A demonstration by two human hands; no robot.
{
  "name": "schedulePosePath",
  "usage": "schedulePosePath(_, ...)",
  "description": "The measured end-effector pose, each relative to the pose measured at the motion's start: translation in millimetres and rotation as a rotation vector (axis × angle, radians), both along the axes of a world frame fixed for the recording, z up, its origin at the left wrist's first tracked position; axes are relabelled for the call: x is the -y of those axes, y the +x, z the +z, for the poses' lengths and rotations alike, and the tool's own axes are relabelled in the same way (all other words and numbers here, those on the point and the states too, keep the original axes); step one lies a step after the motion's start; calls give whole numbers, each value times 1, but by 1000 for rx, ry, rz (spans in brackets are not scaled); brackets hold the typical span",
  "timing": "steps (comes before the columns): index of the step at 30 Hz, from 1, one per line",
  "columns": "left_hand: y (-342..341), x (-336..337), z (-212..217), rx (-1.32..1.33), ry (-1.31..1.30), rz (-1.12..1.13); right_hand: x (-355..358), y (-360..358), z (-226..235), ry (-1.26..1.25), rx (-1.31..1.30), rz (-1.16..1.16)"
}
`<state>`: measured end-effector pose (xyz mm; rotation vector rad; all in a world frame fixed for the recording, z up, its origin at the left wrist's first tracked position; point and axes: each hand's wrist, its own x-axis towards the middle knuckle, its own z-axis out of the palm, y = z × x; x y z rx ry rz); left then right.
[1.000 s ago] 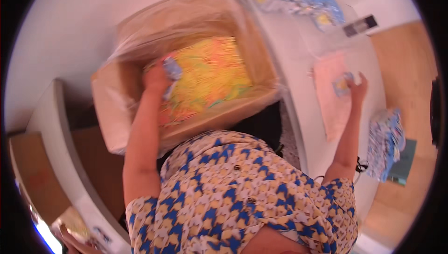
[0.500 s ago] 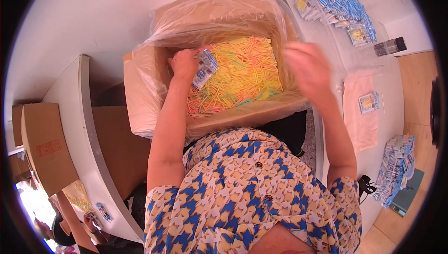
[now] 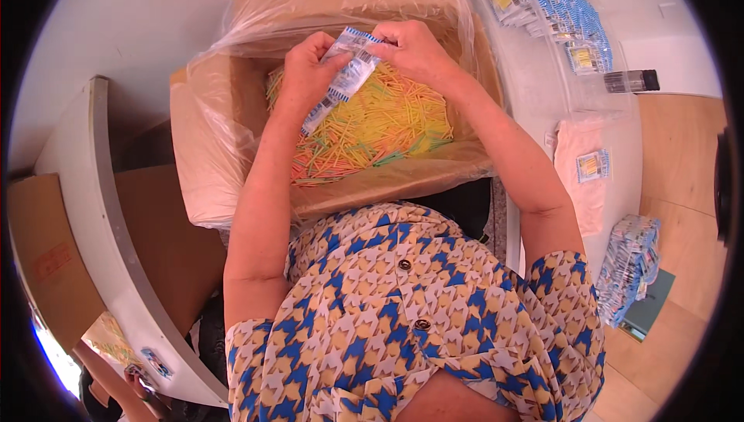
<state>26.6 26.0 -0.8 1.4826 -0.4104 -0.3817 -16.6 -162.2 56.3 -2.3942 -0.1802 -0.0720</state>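
My left hand [image 3: 308,75] and my right hand [image 3: 411,48] grip a small clear sachet [image 3: 358,72] with blue-striped ends between them, above a cardboard box. Both hands' thumbs press on its upper part. A second striped sachet [image 3: 316,118] sticks out below it, beside my left wrist. Under them lies a heap of thin yellow, orange, pink and green sticks [image 3: 395,116]. The cardboard box [image 3: 203,112] around the heap is lined with clear plastic film. Whether the held sachet contains anything, I cannot tell.
To the right, a clear plastic bin [image 3: 577,100] holds several filled sachets [image 3: 554,19] and a dark-capped container [image 3: 632,81]. One sachet [image 3: 593,166] lies on a pink cloth [image 3: 575,201]. Stacked packets [image 3: 628,267] stand lower right. Another person's arm [image 3: 108,375] shows lower left.
My right hand has come left from the box's right side and taken hold of the sachet. My left hand has lifted slightly with the sachets, and the view has shifted.
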Motion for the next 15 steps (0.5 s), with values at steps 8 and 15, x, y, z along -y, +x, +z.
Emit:
schedulePosePath(8, 3, -16, 5, 302, 637, 118, 51, -5, -4, -532, -313, 8)
schedulePosePath(15, 3, -16, -9, 496, 1272, 119, 69, -29, -81, -955, -392, 21)
